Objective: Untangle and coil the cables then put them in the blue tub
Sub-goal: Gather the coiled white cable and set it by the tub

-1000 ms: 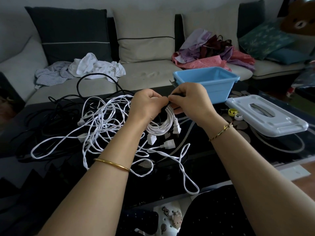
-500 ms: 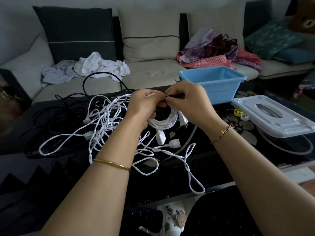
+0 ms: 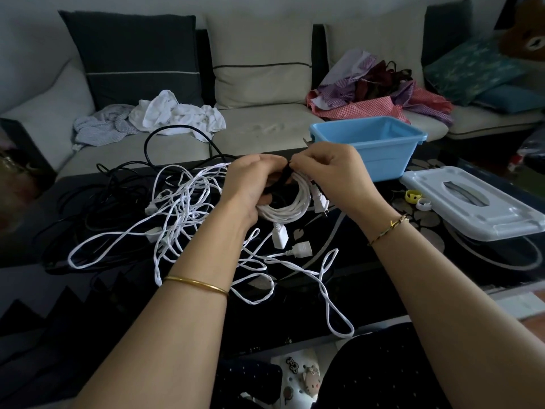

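A coiled white cable [image 3: 290,206] hangs between my hands above the dark table, its plug [image 3: 320,202] dangling on the right. My left hand [image 3: 250,184] grips the coil's left side. My right hand [image 3: 330,169] pinches a black strap [image 3: 280,181] that wraps the coil's top. A tangle of loose white cables [image 3: 182,211] spreads left and below, over black cables [image 3: 118,190]. The blue tub [image 3: 380,146] stands just behind my right hand, with nothing visible inside.
A white lid [image 3: 477,202] lies at the right of the glass table [image 3: 383,276], with small yellow and white rings [image 3: 415,199] beside it. Behind is a sofa [image 3: 265,131] with cushions, white cloth [image 3: 174,113] and a pile of coloured clothes [image 3: 377,87].
Both hands stay on the coil; the black strap now shows wrapped further down across the coil's top. The view has shifted slightly.
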`<state>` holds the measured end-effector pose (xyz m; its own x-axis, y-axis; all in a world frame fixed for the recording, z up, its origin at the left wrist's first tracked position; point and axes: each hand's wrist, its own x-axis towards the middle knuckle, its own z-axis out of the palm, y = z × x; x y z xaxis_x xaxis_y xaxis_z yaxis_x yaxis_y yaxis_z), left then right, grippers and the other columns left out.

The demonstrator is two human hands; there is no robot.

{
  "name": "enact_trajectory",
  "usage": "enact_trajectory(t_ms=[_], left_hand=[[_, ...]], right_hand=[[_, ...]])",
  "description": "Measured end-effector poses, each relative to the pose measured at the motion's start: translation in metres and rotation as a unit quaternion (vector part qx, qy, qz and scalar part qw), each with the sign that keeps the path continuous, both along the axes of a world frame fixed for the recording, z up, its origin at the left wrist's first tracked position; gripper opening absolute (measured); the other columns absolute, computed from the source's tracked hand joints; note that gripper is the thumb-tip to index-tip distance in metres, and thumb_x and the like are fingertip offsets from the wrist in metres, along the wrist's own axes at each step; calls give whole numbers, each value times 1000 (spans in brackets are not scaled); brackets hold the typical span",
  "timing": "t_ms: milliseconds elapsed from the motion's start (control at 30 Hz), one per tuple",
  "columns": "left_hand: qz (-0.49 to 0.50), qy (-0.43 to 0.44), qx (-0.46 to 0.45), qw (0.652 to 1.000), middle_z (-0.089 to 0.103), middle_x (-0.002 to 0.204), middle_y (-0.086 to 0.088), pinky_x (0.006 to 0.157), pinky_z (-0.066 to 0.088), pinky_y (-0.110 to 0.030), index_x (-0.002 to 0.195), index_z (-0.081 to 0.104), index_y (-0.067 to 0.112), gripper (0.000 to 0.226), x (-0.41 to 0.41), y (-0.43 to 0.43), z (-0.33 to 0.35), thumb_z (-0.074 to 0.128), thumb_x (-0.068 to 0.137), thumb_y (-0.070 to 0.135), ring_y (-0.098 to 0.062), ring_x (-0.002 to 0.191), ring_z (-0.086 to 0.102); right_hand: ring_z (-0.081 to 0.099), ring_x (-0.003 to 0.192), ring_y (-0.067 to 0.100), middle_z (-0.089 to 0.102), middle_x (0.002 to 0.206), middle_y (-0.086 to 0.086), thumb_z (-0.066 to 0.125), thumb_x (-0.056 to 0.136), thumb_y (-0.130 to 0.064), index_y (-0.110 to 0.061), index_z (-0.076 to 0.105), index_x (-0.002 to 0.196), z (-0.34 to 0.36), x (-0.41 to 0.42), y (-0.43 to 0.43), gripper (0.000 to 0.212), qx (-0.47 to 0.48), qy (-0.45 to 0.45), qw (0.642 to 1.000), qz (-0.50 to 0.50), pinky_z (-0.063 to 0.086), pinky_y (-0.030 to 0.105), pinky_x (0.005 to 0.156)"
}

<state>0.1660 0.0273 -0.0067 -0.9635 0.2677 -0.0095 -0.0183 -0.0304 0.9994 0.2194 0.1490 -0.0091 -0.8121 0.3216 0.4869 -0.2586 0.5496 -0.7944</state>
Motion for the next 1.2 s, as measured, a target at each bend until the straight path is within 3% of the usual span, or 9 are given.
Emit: enact_trajectory(t_ms=[133,233,333,467,633,733,833,1000,1200], left_hand=[[-28,3,6,1000,62,70,-2,42,31,-17,72,65,20,14,3,2,0,66,85,13,-14,60,56],[-47,7,14,999,53,64,-2,32,24,-12,76,64,17,14,3,3,0,64,87,9,-1,36,40],[-62,12,16,998,50,62,0,32,23,-10,78,64,17,15,2,2,0,62,88,5,0,31,34],[-79,32,2,996,54,65,1,34,26,-10,83,63,18,26,2,3,-2,59,82,-8,2,34,40],[-50,121,-88,987,62,75,6,43,37,-12,86,63,20,24,2,4,-4,71,76,-1,-4,58,53],[-26,200,-123,972,67,83,0,64,53,-22,91,65,15,26,0,6,-5,73,74,-2,-14,74,64],[-9,240,-137,961,69,85,-3,81,56,-39,86,65,18,24,-2,6,-6,71,74,-2,-23,84,67],[-25,251,-127,959,64,77,6,74,51,-24,86,65,16,22,0,5,-7,72,75,-2,-12,74,61],[-32,241,-110,964,64,78,6,67,50,-16,88,65,14,21,-2,6,-7,73,76,-2,-7,71,60]], right_hand=[[68,75,23,70,81,12,71,79,-6,-5,63,74,-3,2,0,10,-42,-8,999,10,57,38,78],[69,76,25,70,83,12,71,78,-2,-6,62,75,-4,2,2,11,-31,-6,999,8,56,42,79],[69,76,21,70,81,9,72,77,-2,-4,64,77,-4,2,5,9,-23,-6,1000,-3,56,41,79],[69,77,22,71,80,7,73,76,-4,-6,64,77,-4,1,6,9,-23,2,1000,-14,56,40,79],[68,77,15,71,80,2,73,77,-7,-8,66,82,-6,1,3,9,-4,-2,999,-39,55,26,75],[66,76,7,69,79,-6,73,78,-7,-13,67,88,-6,2,0,13,-20,0,999,-40,53,17,73],[68,76,5,71,80,-6,73,79,-9,-15,69,88,-6,2,0,12,-42,-6,999,-34,54,19,75],[65,67,-2,68,76,-6,72,80,-4,-15,67,81,-6,4,2,12,-154,-36,987,10,50,12,64],[65,64,11,69,77,5,69,80,3,-12,61,82,-8,3,1,17,-215,-25,976,34,55,23,67]])
